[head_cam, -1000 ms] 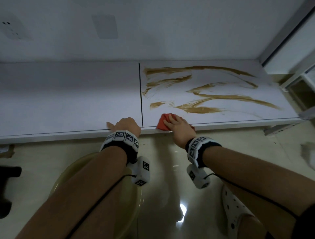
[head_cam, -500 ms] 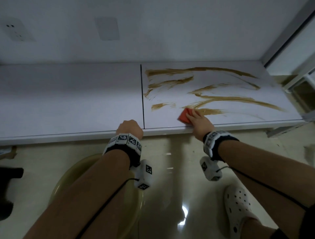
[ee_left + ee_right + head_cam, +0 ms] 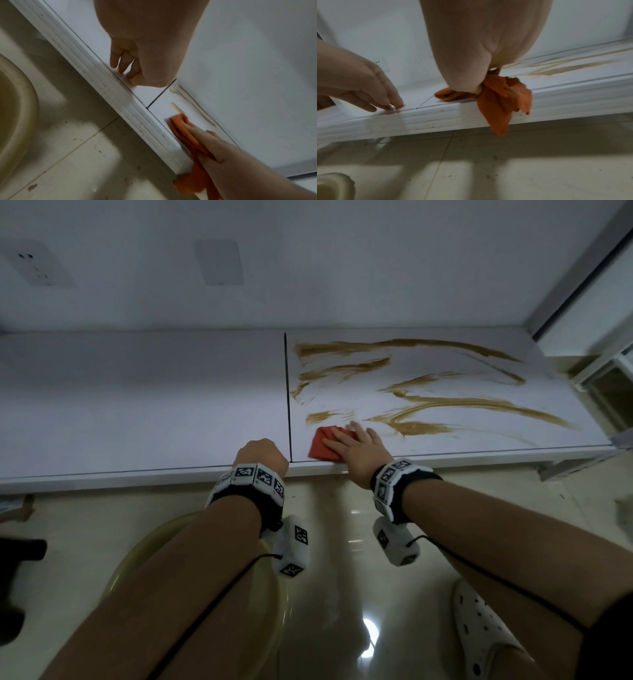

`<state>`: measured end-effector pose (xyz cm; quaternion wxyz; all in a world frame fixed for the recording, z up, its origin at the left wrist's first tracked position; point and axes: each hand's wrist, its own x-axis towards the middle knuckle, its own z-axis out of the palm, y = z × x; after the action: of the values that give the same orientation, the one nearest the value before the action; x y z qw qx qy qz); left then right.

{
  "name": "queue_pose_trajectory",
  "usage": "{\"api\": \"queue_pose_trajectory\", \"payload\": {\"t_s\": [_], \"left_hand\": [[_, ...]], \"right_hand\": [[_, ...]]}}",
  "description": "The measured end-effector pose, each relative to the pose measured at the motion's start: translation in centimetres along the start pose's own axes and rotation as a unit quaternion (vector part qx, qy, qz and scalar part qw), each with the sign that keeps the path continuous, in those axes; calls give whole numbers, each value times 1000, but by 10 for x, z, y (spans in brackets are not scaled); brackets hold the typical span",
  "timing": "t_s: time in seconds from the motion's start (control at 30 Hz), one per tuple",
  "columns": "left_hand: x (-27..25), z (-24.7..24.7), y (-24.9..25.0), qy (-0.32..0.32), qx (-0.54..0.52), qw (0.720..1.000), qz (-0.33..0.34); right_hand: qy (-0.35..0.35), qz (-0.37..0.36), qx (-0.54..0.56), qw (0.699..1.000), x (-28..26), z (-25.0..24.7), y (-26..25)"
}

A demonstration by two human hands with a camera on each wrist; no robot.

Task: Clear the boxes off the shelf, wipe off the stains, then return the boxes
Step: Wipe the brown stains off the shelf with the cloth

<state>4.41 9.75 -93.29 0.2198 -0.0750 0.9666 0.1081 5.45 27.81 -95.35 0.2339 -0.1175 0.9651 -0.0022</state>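
Note:
The white shelf [image 3: 137, 405] carries no boxes. Long brown stains [image 3: 445, 405] streak its right panel, right of a dark seam. An orange cloth [image 3: 322, 445] lies by the front edge just right of the seam, and my right hand [image 3: 356, 446] presses flat on it with straight fingers. In the right wrist view the cloth [image 3: 501, 97] bunches under my palm and one corner hangs over the shelf's edge, with stains [image 3: 565, 69] beyond. My left hand [image 3: 262, 455] holds nothing; its fingertips [image 3: 118, 66] rest on the front edge left of the seam.
A yellowish basin [image 3: 144, 559] stands on the tiled floor under my left forearm. My white clog [image 3: 479, 631] is at the lower right, and a dark object [image 3: 17, 549] sits at the far left. The wall has a socket [image 3: 34, 265]. A metal frame [image 3: 582, 268] bounds the shelf's right end.
My right hand slid the cloth right onto the nearest stain, then back left toward the seam. The left hand stayed on the front edge.

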Motion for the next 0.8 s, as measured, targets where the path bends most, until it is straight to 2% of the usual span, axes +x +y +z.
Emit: {"api": "queue_pose_trajectory", "payload": {"t_s": [0.07, 0.13, 0.23, 0.37, 0.47, 0.67, 0.8], "left_hand": [[0, -1, 0, -3, -1, 1000, 9], [1, -1, -1, -5, -4, 1000, 10], [2, -1, -6, 0, -12, 1000, 9], [8, 2, -13, 3, -32, 999, 15], [12, 3, -14, 1, -18, 999, 46], [18, 7, -15, 7, 30, 997, 67], [22, 7, -17, -14, 40, 996, 77]], "right_hand": [[-4, 42, 6, 999, -8, -3, 6], [2, 50, 38, 998, -11, -5, 1], [6, 19, 74, 997, -15, -5, -7], [-68, -31, -7, 997, -17, -4, -20], [-91, -44, -16, 995, -8, -9, -40], [-87, -14, -15, 996, 23, -25, -43], [-58, 21, -12, 998, 22, -29, -18]]}}
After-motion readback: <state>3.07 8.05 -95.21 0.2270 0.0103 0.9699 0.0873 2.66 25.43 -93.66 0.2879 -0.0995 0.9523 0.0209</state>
